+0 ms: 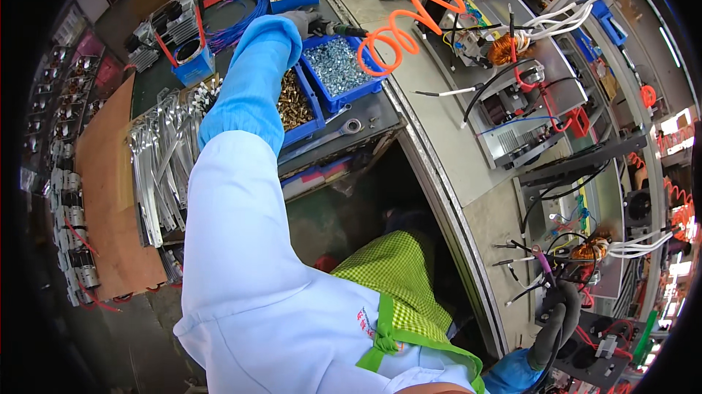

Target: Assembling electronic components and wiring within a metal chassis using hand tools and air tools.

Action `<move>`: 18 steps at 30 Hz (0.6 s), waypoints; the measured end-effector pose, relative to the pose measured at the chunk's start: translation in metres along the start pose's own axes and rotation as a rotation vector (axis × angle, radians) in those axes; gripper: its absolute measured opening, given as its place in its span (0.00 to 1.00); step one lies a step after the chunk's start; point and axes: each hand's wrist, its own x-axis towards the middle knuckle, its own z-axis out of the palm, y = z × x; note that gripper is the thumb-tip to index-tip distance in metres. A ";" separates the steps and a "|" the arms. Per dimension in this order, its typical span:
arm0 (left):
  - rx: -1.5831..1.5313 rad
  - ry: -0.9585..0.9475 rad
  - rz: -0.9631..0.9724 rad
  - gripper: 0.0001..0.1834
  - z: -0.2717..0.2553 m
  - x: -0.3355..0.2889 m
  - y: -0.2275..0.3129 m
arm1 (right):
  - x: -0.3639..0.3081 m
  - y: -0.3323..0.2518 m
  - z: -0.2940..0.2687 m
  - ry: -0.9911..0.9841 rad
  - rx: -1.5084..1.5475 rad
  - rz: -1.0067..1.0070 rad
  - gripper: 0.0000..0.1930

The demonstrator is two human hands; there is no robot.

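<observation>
Grip of the gloved left hand (296, 21) meets a dark tool (344, 29) by the right edge of the dark surface (376, 112); the fingers are mostly hidden, so I cannot tell whether they are clamped on it. The tool lies over the far rim of a blue bin (355, 98) of silvery fasteners, with an orange coiled hose (402, 35) looping from its end over the pale surface (486, 229). Just left of that bin, a second blue bin (306, 131) holds brass-coloured pieces, and a wrench (352, 126) lies along the near edge, close to the near right corner. Metal strips (157, 167) are heaped toward the left edge.

Over the near end of the pale surface, the gloved right hand (559, 328) points its fingers toward a purple-sleeved lead (542, 261), beside an open metal unit with a copper coil (589, 249). Whether its grip is apart or together I cannot tell.
</observation>
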 end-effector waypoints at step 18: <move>-0.320 0.214 -0.128 0.21 0.020 -0.031 -0.088 | -0.024 0.017 -0.019 0.049 0.076 0.032 0.23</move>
